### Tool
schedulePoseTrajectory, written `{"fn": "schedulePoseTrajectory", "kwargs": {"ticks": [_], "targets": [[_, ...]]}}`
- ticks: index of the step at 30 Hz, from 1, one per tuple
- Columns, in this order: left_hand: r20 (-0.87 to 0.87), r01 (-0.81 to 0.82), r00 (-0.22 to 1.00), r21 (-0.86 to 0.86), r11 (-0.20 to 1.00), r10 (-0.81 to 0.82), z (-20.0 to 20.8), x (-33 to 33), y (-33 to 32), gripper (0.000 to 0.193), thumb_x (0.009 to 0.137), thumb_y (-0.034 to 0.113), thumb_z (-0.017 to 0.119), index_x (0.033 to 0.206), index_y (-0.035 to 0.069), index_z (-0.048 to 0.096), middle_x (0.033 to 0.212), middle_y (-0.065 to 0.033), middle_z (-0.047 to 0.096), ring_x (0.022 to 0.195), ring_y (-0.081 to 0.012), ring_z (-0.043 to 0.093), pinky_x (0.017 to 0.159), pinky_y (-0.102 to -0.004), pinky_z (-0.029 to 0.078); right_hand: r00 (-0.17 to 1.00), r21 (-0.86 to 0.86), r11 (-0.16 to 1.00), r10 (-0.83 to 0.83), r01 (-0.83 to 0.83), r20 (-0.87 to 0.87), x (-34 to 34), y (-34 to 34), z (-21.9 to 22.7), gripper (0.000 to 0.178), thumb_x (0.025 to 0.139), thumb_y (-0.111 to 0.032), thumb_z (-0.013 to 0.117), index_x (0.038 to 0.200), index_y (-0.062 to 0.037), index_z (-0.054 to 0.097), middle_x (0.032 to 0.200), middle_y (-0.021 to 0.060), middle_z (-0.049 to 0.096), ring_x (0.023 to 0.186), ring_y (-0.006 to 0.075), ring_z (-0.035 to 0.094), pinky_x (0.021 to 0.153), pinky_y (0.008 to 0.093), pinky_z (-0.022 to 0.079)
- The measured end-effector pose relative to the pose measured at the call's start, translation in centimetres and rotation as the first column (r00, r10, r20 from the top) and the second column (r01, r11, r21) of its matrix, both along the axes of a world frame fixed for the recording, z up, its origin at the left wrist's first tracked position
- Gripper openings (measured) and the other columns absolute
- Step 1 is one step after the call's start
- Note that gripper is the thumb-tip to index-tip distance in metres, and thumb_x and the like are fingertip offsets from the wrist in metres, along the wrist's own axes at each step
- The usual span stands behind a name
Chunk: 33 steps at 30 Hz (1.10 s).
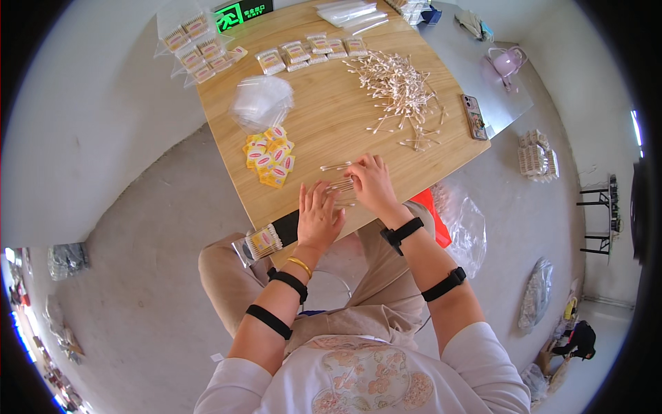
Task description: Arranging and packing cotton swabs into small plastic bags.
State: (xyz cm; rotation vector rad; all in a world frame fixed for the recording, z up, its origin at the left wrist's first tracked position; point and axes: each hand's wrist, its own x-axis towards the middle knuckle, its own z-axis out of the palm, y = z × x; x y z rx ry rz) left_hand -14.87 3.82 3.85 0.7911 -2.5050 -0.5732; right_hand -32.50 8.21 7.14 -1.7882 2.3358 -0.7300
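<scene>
A small row of cotton swabs (339,185) lies on the wooden table (321,103) between my two hands, near its front edge. My left hand (318,215) rests at the left ends of these swabs, fingers stretched out and slightly apart. From the right, my right hand (373,186) bends its fingers down onto the other ends in a pinch; its fingertips are partly hidden. A few loose swabs (336,166) lie just beyond. Farther off to the right spreads a big loose pile of cotton swabs (400,86).
Left on the table are yellow-and-white cards (271,157) and clear plastic bags (262,100). Filled swab packs (295,52) line the back. A packed swab bundle (263,242) sits by a black strip (286,226) at the front-left corner. A phone (474,116) lies at the right edge.
</scene>
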Motion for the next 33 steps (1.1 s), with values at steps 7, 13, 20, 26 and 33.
{"fn": "schedulePoseTrajectory", "kwargs": {"ticks": [7, 13, 20, 26, 33], "targets": [[-0.053, -0.010, 0.999, 0.025, 1.000, 0.012, 0.1, -0.1, 0.0, 0.042, 0.080, 0.019, 0.069, 0.120, 0.014, 0.058, 0.134, -0.0110, 0.049, 0.133, -0.0327, 0.041, 0.120, -0.0550, 0.020, 0.999, -0.048, 0.999, -0.018, 0.016, -0.043, -0.8, -1.2, -0.2, 0.020, 0.080, -0.002, 0.063, 0.094, -0.0151, 0.069, 0.101, 0.0056, 0.057, 0.104, 0.0296, 0.052, 0.087, 0.0434, 0.043], [-0.051, -0.003, 0.999, 0.038, 0.999, 0.004, 0.2, -0.1, 0.0, 0.042, 0.079, 0.018, 0.068, 0.120, 0.014, 0.057, 0.133, -0.0110, 0.049, 0.133, -0.0327, 0.042, 0.120, -0.0553, 0.021, 0.999, -0.009, 1.000, -0.020, 0.020, -0.042, -0.8, -1.4, -0.4, 0.019, 0.080, -0.003, 0.064, 0.093, -0.0163, 0.069, 0.101, 0.0045, 0.058, 0.104, 0.0294, 0.053, 0.087, 0.0433, 0.043], [-0.017, -0.001, 1.000, 0.033, 0.999, 0.001, 0.2, -0.2, 0.1, 0.039, 0.083, 0.023, 0.065, 0.119, 0.011, 0.057, 0.135, -0.0111, 0.047, 0.137, -0.0302, 0.038, 0.122, -0.0535, 0.018, 0.999, -0.003, 1.000, 0.005, -0.005, -0.037, 0.2, -0.2, -0.9, 0.016, 0.081, -0.005, 0.063, 0.091, -0.0166, 0.069, 0.101, 0.0043, 0.058, 0.103, 0.0299, 0.054, 0.084, 0.0439, 0.044], [-0.013, 0.001, 1.000, 0.023, 1.000, 0.000, 0.0, -0.1, 0.0, 0.040, 0.083, 0.023, 0.065, 0.120, 0.011, 0.057, 0.136, -0.0113, 0.046, 0.137, -0.0305, 0.038, 0.122, -0.0535, 0.019, 0.999, 0.014, 1.000, 0.024, -0.025, 0.028, 0.5, 0.3, -0.7, 0.016, 0.082, -0.005, 0.062, 0.093, -0.0145, 0.068, 0.101, 0.0063, 0.059, 0.103, 0.0312, 0.054, 0.086, 0.0445, 0.044], [-0.134, -0.032, 0.990, 0.093, 0.995, 0.044, 0.2, -0.1, 0.2, 0.061, 0.078, 0.018, 0.071, 0.132, 0.006, 0.043, 0.139, -0.0171, 0.042, 0.138, -0.0381, 0.036, 0.120, -0.0548, 0.023, 0.991, -0.037, 0.993, -0.106, 0.109, 0.077, -2.4, 1.3, -0.8, 0.024, 0.079, 0.000, 0.060, 0.100, -0.0117, 0.067, 0.103, 0.0095, 0.060, 0.103, 0.0343, 0.053, 0.091, 0.0456, 0.044]]}}
